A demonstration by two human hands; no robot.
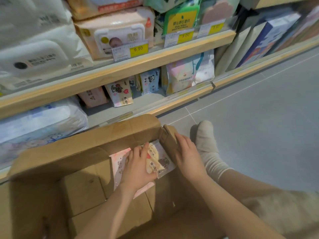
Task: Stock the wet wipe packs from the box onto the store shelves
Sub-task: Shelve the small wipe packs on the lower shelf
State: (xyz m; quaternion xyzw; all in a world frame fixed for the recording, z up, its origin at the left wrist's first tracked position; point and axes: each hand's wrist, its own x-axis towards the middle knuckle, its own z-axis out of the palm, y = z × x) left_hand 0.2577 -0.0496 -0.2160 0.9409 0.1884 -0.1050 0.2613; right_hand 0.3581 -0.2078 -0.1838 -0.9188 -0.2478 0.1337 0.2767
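An open cardboard box (82, 149) stands on the floor in front of the shelves. Inside it, against the far right corner, lie wet wipe packs: a pink one (119, 163) and a cream one with a bear print (160, 161). My left hand (138, 166) lies over these packs, its fingers curled round them. Over at the box's right side flap, my right hand (186, 152) rests with straight fingers and holds nothing. Matching bear packs (120, 94) and pink packs (93, 98) stand on the lowest shelf (155, 102).
Upper shelf (138, 61) carries large wipe packs with yellow price tags. Big soft packs (38, 125) fill the lower left. Panda packs (150, 81) and a pastel bag (188, 73) stand to the right. My socked foot (207, 135) rests on the grey tile floor beside the box.
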